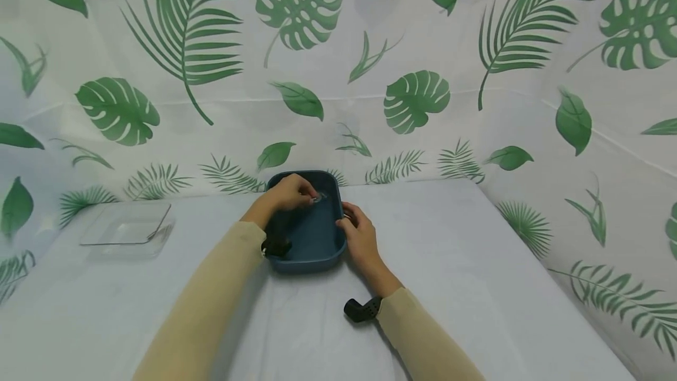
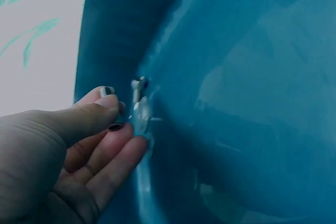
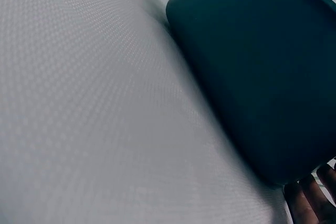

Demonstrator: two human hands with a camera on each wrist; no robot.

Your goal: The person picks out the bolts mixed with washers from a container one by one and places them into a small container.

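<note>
A deep blue plastic tub (image 1: 312,266) with rounded corners stands on the table in the head view. Reaching over its left side, my left hand (image 1: 290,193) is inside near the far end. Thumb and fingers there pinch small metal screws (image 2: 106,91); a threaded shank and a dark round end stick out between them. Another small metal screw (image 2: 139,85) lies by the tub's inner edge, just past the fingertips, with clear shiny bits beside it. My right hand (image 1: 361,237) holds the tub's right wall, its fingers (image 3: 302,203) showing at the tub's corner in the right wrist view.
On the left of the white-covered table (image 1: 449,263) sits a clear plastic box (image 1: 124,231) with a thin dark-edged sheet over it. A leaf-printed curtain (image 1: 359,75) rises behind the table and along its right side.
</note>
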